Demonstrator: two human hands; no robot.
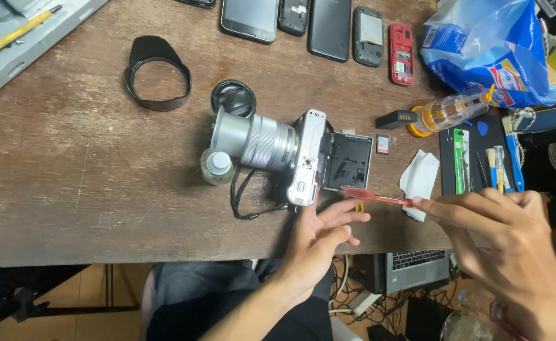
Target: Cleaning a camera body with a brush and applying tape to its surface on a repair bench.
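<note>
A silver camera [308, 158] with a long silver lens [253, 139] lies on the wooden table [69, 177], its black rear screen [347, 161] flipped open. My right hand [512, 252] grips a thin red brush [376, 197] whose tip points toward the camera's open screen. At the table's front edge, just below the camera, my left hand [319, 243] hovers with fingers spread and nothing in it. The camera's black strap [246, 199] loops beside my left hand.
A small clear bottle [217, 165], a lens cap [234, 98] and a lens hood [157, 74] lie left of the camera. Several phones [328, 25] line the far edge. To the right lie a white cloth [420, 180], a battery [396, 118], a memory card [383, 144], a blower bottle [452, 110], a blue bag [493, 50] and brushes [502, 167].
</note>
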